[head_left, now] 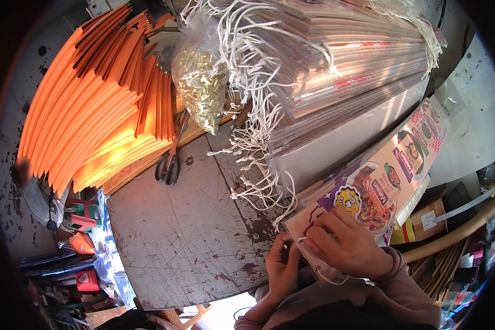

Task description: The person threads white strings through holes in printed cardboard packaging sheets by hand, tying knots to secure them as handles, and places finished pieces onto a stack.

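A glossy printed sheet point(404, 159) with food pictures, which looks plastic-covered, lies aslant at the lower right. My right hand point(346, 245) rests over its near left corner. Its fingers are closed, pinching a white cord point(301, 240) at that corner. My left hand point(282, 269) is just below and left of the corner, thumb and fingers pressed together. A small white bit, seemingly the cord's end, shows at those fingertips. Part of the cord hangs in a loop below my right hand.
Behind the sheet rises a thick stack of similar corded sheets point(357, 82), with white cords point(258, 148) spilling leftward. Black-handled scissors point(168, 168) lie on the scratched grey table point(176, 242). A clear bag of gold-coloured metal pieces point(201, 88) stands beside fanned orange folders point(88, 110).
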{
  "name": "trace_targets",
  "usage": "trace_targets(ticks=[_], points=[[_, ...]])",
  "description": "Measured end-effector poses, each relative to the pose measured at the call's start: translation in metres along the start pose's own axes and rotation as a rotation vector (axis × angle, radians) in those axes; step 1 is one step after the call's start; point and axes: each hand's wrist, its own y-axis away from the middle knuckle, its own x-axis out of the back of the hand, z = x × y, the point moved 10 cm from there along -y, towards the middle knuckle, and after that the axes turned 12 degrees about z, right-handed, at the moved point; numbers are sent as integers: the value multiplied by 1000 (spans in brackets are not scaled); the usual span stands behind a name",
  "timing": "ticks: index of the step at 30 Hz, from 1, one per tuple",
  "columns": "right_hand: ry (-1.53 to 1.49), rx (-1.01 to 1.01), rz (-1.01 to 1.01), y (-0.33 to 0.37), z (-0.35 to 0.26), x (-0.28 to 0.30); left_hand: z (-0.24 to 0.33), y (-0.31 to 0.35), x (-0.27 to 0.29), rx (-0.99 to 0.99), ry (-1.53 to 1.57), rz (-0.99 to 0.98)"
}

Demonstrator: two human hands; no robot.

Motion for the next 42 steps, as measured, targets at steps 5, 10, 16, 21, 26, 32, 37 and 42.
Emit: trace_targets(ticks=[5, 10, 16, 21, 26, 32, 37, 42], points=[[-35, -11, -96, 0, 0, -7, -3, -2, 6, -4, -7, 33], [34, 48, -99, -2, -5, -1, 6, -4, -1, -8, 26, -4], [92, 103, -96, -2, -7, -15, 2, -7, 3, 6, 56, -2], [129, 91, -105, 1, -7, -19, -5, -6, 2, -10, 3, -30], [-9, -1, -78, -2, -3, -15, -13, -2, 41, 174, 196, 322], [-172, -109, -48, 7, 30, -8, 29, 0, 99, 44, 766, 554], [-233, -182, 26, 7, 51, 0, 65, 0, 112, -208, 931, 443], [-210, -129, 152, -2, 28, 22, 103, 23, 78, -534, 201, 523]])
